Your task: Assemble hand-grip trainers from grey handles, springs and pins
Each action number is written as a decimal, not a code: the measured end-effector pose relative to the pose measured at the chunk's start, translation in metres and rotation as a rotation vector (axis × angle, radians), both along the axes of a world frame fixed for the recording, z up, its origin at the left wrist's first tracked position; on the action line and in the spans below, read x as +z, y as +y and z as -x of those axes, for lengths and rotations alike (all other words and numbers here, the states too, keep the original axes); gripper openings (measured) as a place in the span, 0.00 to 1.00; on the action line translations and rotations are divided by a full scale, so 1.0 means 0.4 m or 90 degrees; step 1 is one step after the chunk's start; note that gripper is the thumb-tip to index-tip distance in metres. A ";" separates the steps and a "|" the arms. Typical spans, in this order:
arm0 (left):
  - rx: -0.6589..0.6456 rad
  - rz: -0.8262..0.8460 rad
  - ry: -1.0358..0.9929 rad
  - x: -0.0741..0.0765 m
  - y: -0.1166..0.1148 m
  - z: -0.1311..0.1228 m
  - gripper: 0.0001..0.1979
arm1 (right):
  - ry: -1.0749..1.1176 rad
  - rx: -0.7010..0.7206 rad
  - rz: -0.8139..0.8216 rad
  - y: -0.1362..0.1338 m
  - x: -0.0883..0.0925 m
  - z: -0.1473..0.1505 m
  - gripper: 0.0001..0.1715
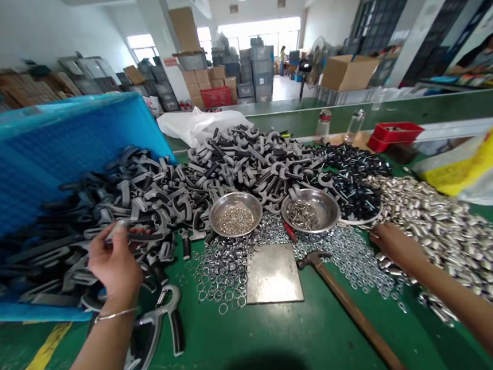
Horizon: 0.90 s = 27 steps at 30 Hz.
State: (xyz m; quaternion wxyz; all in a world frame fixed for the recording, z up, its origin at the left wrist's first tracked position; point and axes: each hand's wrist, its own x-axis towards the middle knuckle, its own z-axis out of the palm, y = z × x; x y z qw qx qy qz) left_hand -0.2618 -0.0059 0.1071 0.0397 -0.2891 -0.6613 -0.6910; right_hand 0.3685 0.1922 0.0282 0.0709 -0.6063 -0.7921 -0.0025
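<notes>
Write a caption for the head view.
Left hand among dark plastic grips; right hand at a heap of silver metal sleeves, a wooden-handled hammer between them.

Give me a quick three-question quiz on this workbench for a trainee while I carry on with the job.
1. Multiple choice: What lies scattered on the green bench in front of the left steel bowl and the right steel bowl? A) loose metal rings B) wooden blocks C) red trays
2. True or false: The wooden-handled hammer lies on top of the steel plate.
3. Fill in the blank: The left hand is over the pile of black and grey plastic handles, beside a tilted ____ plastic crate.

Key: 1. A; 2. False, it lies beside the plate; 3. blue.
</notes>
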 end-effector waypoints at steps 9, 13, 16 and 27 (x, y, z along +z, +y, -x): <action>-0.640 0.420 0.191 -0.030 0.104 -0.466 0.09 | 0.265 -0.082 0.065 -0.019 0.056 0.043 0.19; -0.575 0.563 0.459 -0.104 0.208 -0.602 0.09 | 0.617 -0.016 0.279 -0.186 0.082 0.163 0.24; -0.565 0.581 0.483 -0.128 0.275 -0.616 0.12 | 0.810 -0.009 0.439 -0.313 0.083 0.261 0.20; -0.554 0.462 0.399 -0.131 0.192 -0.556 0.14 | 1.135 -0.020 0.719 -0.380 0.050 0.385 0.13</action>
